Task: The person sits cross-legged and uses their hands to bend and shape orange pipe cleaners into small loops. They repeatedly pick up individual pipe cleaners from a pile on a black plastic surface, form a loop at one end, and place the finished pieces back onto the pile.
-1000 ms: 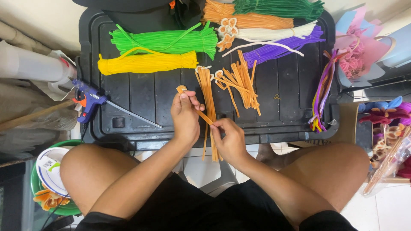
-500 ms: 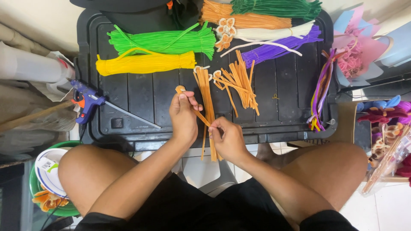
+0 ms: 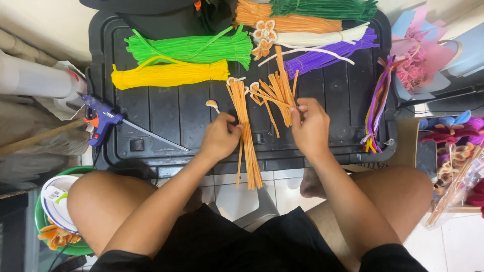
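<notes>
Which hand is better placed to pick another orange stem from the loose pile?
Right. The right hand already touches the loose pile, while the left hand rests on the straight orange bundle.

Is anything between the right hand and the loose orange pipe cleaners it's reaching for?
Nothing visible: the right hand already lies on the loose orange pipe cleaners. The left hand rests on the separate orange bundle beside it.

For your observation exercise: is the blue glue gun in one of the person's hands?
No: the blue glue gun lies on the black tray's left edge, apart from both hands, which are at the orange pipe cleaners.
</notes>
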